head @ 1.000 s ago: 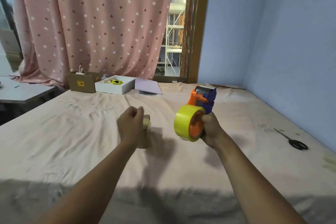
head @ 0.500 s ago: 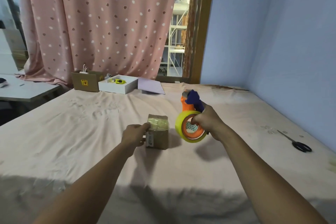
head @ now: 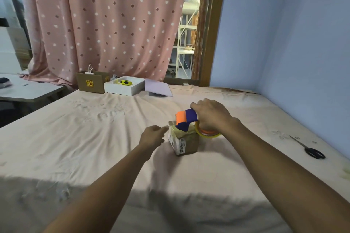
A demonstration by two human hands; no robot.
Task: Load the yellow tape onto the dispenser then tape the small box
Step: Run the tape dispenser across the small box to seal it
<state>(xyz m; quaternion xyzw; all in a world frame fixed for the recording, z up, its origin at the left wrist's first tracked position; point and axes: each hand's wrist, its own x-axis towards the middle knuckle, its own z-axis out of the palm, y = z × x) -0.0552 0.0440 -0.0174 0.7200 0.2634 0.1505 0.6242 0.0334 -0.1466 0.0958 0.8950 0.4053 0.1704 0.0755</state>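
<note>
A small brown cardboard box (head: 186, 143) with a white label stands on the pink sheet in the middle. My right hand (head: 211, 114) grips the orange and blue tape dispenser (head: 184, 120), which carries the yellow tape roll (head: 208, 134). The dispenser's head rests on the top of the box, and the roll hangs over the box's right edge. My left hand (head: 153, 137) is just left of the box, fingers loosely curled, one fingertip close to the box's upper left corner; it holds nothing.
Black scissors (head: 310, 149) lie at the right near the blue wall. At the far edge stand a brown carton (head: 91, 83), a white open box (head: 124, 87) with a yellow item, and a lilac sheet (head: 158, 88). A grey table (head: 28, 91) is at the left.
My right hand has turned the dispenser over and brought it down onto the top of the box. My left hand has let go of the box and drawn slightly to the left.
</note>
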